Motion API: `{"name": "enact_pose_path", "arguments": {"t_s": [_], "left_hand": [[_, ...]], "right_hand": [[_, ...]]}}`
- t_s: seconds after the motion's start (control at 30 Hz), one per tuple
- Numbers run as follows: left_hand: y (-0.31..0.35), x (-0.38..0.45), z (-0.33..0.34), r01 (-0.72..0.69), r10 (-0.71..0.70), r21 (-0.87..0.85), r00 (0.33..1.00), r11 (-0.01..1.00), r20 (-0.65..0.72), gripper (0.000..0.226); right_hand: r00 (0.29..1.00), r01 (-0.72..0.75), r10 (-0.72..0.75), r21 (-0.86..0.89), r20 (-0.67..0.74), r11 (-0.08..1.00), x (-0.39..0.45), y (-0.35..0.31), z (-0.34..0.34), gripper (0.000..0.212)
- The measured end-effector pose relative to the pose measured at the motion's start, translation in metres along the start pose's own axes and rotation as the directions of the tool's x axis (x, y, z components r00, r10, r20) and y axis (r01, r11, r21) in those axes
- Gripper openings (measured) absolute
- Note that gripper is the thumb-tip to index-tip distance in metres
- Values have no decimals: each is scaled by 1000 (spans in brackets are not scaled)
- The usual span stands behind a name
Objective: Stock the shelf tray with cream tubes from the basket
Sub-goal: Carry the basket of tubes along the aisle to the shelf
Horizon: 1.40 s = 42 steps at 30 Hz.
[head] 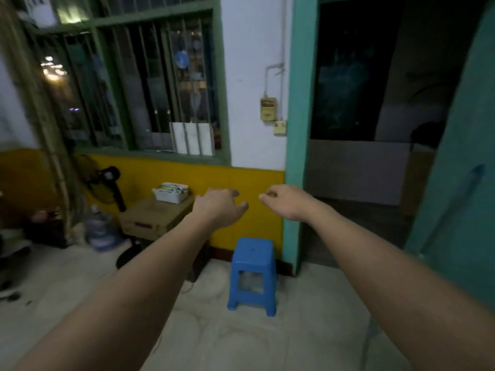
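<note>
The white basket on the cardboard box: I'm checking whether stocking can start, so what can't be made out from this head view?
- White basket: contents too small and dim; tubes cannot be counted or read.
- Shelf tray: not in view anywhere.
- Left hand and right hand: loosely curled, holding nothing; fingertips partly hidden behind the knuckles.
- Cardboard box: right edge hidden by the left forearm.
- Doorway: too dark.
</note>
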<state>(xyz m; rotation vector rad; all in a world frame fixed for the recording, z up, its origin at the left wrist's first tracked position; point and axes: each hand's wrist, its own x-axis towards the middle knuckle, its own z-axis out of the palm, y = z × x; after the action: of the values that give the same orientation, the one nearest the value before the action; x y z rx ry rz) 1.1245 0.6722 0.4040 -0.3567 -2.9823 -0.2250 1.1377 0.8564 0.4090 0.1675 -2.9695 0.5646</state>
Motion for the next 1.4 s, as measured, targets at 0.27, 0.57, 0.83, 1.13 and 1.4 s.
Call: {"name": "enact_pose_path", "arguments": {"t_s": [0.27, 0.57, 0.83, 1.13, 1.4], "left_hand": [[-172, 101, 23, 294, -294, -60, 956, 954, 11, 61], [-356, 245, 30, 373, -371, -124, 928, 919, 44, 68], [-467, 356, 26, 357, -358, -93, 934, 929, 2, 66], [-579, 491, 78, 455, -448, -141, 891, 880, 76, 71], [-664, 632, 94, 475, -467, -101, 879, 874, 96, 63]], "right_hand": [[976, 200, -192, -68, 106, 977, 185, -88, 85, 56], [966, 203, -188, -74, 178, 976, 370, -186, 156, 57], [962, 208, -185, -105, 200, 972, 510, -248, 188, 56], [938, 216, -230, 79, 258, 973, 685, -271, 262, 63], [930, 137, -188, 177, 315, 975, 849, -290, 325, 68]]}}
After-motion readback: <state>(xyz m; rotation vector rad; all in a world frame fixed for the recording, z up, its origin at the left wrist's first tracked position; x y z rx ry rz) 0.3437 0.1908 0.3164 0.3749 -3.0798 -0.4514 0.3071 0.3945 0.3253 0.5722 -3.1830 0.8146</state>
